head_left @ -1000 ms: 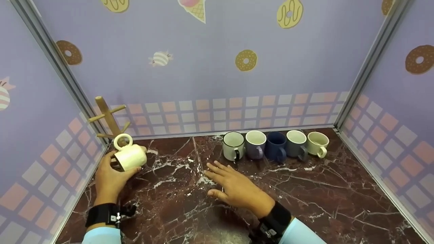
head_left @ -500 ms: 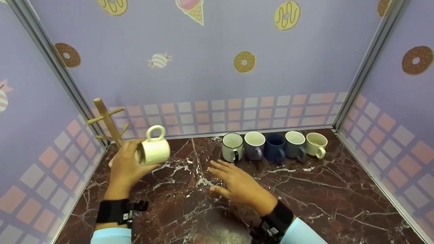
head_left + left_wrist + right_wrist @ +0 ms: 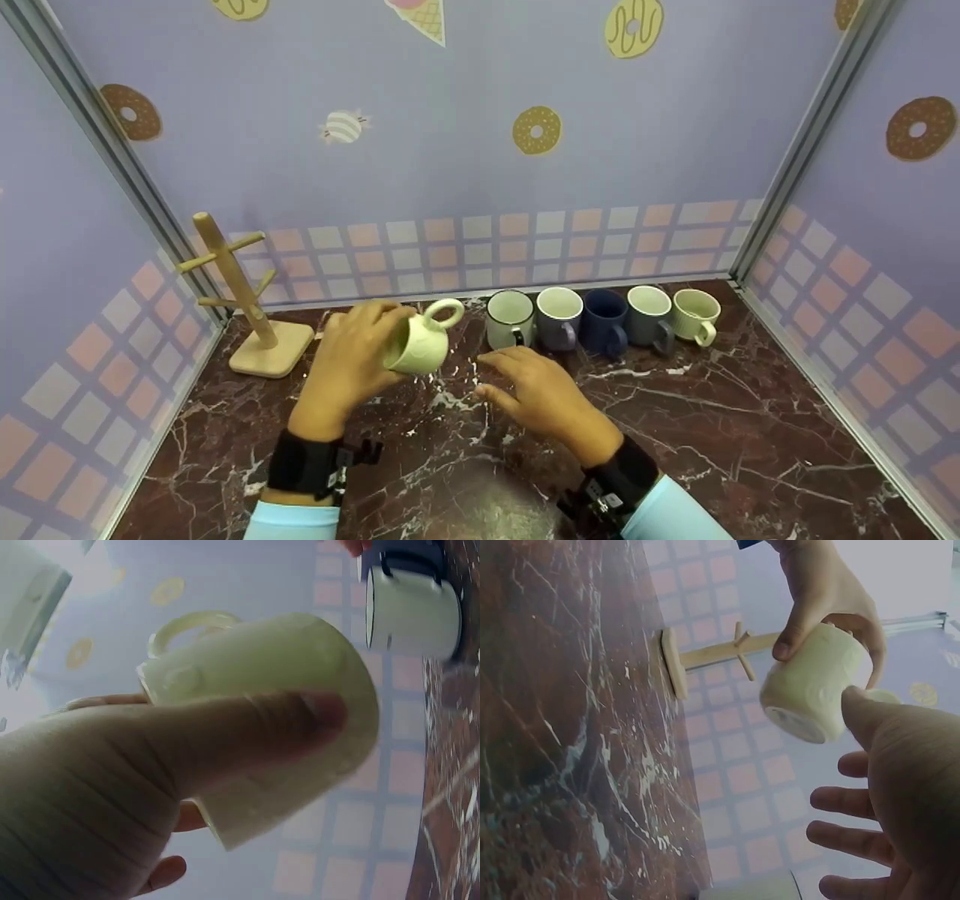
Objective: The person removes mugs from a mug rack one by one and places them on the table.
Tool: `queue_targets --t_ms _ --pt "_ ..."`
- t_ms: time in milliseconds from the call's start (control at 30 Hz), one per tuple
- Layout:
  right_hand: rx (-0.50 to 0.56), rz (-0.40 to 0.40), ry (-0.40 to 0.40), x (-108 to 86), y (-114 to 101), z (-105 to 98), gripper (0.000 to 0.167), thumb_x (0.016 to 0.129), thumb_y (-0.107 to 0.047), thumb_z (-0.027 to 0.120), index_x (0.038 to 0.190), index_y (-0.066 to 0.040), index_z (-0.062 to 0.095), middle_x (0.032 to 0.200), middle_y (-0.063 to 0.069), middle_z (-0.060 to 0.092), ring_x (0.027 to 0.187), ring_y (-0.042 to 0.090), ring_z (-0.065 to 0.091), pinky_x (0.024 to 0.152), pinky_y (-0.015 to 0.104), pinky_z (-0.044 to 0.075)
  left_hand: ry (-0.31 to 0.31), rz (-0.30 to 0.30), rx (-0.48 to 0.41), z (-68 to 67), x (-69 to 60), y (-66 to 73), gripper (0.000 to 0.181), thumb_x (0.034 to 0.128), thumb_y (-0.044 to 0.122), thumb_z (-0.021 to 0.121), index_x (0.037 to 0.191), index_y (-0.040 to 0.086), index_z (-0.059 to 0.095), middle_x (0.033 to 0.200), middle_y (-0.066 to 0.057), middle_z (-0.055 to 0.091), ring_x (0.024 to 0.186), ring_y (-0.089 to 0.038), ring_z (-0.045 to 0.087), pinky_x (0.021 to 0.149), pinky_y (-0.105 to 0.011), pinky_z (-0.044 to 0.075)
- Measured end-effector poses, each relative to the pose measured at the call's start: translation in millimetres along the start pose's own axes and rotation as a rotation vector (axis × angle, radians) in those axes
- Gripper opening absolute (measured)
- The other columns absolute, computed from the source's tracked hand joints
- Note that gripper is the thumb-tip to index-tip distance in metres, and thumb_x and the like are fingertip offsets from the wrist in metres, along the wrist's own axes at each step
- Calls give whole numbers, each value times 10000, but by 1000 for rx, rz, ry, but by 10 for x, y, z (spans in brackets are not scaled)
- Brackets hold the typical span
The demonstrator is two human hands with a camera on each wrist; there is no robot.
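Note:
A cream mug point(image 3: 421, 346) with a ring-shaped handle is held by my left hand point(image 3: 352, 367), tilted on its side above the table. The thumb lies along the mug's wall in the left wrist view, and the mouth faces back toward the palm. My right hand point(image 3: 547, 394) hovers just right of the mug with its fingers spread and holding nothing. In the right wrist view the mug's base point(image 3: 799, 724) faces my right hand's loose fingers point(image 3: 847, 840). Whether the right thumb touches the mug I cannot tell.
A wooden mug tree point(image 3: 240, 285) with bare pegs stands at the back left. Along the back wall, right of centre, several mugs stand in a row, from a white one with a black rim point(image 3: 510, 319) to a pale green one point(image 3: 696, 315). Walls enclose the marble table point(image 3: 712, 435).
My left hand has carried the cream mug rightward, away from the mug tree to near my right hand. The mug's handle now leans right. My right hand has shifted only slightly.

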State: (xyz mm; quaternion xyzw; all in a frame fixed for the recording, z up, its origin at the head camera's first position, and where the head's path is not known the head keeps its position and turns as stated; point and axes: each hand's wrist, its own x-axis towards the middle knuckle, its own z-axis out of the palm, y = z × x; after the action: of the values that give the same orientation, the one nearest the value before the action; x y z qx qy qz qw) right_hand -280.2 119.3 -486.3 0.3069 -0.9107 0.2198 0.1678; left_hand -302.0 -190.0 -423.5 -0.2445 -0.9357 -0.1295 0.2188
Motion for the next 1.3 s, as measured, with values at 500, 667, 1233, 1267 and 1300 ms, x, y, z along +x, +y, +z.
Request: queue_targets --t_ms 500,667,1233,1267,1300 --pt "365 175 241 70 58 -3 158 1076 -197 796 1170 -77 755 1028 49 731 863 136 669 771 313 628 -50 166 94 296 13 365 990 580 94 1117 1466 303 729 1512 -40 732 1273 -315 711 973 -523 575" --pt "524 247 74 90 45 -3 163 1116 -210 739 1167 -72 809 1016 70 773 803 116 655 711 241 579 -19 228 112 366 -25 408 896 670 -60 1008 1430 328 734 1466 8 746 1233 -267 709 924 -467 560" --pt "733 455 -129 153 27 202 307 1182 -187 598 1069 77 705 742 -44 588 599 84 538 528 200 444 -126 -11 -17 437 -118 190 986 814 -98 885 1677 252 560 1712 -78 591 1557 -355 582 1223 -669 522" --pt "760 476 -110 166 23 225 306 1181 -182 597 1073 84 705 742 -39 591 605 93 542 529 204 448 -134 -49 -27 432 -118 149 979 829 -58 901 1690 239 544 1728 -81 573 1572 -367 564 1239 -678 508" --pt "795 504 -91 182 17 253 303 1181 -172 592 1076 90 699 749 -32 599 615 100 547 536 209 458 -149 -88 -37 429 -116 108 967 852 2 921 1705 227 525 1746 -85 552 1591 -375 542 1254 -680 494"
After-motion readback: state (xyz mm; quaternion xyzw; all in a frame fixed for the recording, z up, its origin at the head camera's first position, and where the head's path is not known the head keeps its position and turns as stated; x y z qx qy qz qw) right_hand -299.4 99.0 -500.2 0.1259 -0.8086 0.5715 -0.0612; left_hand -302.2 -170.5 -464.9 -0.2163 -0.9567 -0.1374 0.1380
